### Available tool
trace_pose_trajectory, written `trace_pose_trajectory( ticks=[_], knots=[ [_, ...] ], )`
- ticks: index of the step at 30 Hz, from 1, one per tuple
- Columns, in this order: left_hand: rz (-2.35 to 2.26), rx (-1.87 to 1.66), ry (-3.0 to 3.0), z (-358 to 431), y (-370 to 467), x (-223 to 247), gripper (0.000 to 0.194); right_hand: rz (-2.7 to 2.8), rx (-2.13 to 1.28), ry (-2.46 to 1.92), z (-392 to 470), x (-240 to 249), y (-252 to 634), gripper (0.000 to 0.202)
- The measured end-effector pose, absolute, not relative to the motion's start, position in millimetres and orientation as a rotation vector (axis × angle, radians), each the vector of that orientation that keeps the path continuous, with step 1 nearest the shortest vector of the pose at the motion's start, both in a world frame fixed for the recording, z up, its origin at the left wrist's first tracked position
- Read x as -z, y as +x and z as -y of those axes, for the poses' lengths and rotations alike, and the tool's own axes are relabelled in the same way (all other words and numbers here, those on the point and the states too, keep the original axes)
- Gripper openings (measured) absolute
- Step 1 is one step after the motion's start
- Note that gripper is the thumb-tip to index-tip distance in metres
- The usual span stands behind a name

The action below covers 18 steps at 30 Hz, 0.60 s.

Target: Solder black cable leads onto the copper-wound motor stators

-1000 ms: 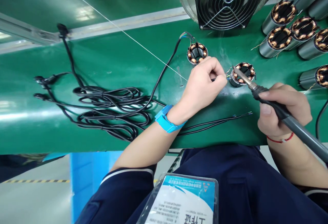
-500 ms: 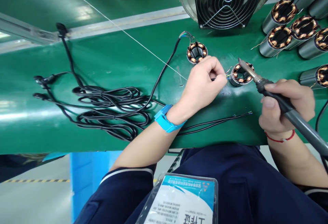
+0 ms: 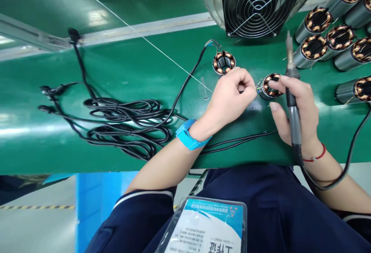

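My left hand (image 3: 232, 96) is closed in a pinch on a black power cable, of which only a short bit shows; thin coloured wires come out beyond the fingers. Those wires reach a motor stator (image 3: 270, 87) with copper windings, just right of the fingertips. A thin pale wire (image 3: 171, 58) runs down from the upper left to this hand; its end is hidden. In my right hand (image 3: 303, 110) a soldering iron (image 3: 293, 118) stands with its tip pointing away from me. Thumb and forefinger are spread toward the stator, the forefinger over its rim. Another stator (image 3: 224, 63) has a cable wired on.
Coiled black cables (image 3: 127, 121) with plugs lie on the green bench at left. A fan (image 3: 257, 5) with a wire guard stands at the back. Several more stators (image 3: 314, 48) stand at right. The iron's cord (image 3: 348, 164) loops over my right forearm.
The soldering iron has swung from pointing left over the stator to pointing away from me. My right hand has moved left, its thumb and forefinger now spread. The left hand has hardly moved.
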<state>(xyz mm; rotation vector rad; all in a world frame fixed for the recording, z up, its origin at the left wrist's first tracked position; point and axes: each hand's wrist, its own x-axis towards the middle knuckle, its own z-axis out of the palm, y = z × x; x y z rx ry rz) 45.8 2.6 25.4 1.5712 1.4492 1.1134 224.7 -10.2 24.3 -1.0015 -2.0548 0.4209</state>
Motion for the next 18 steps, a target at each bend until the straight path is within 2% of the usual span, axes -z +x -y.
trace_pose_trajectory(
  ticks=[9, 18],
  knots=[
    [-1.34, -1.088, 1.433, 2, 45, -34, 0.015, 2.042, -0.431, -1.114, 8, -28, 213, 0.046],
    [-1.357, -1.138, 1.924, 11, 41, -37, 0.011, 1.967, -0.478, -1.04, 4, -33, 208, 0.042]
  ],
)
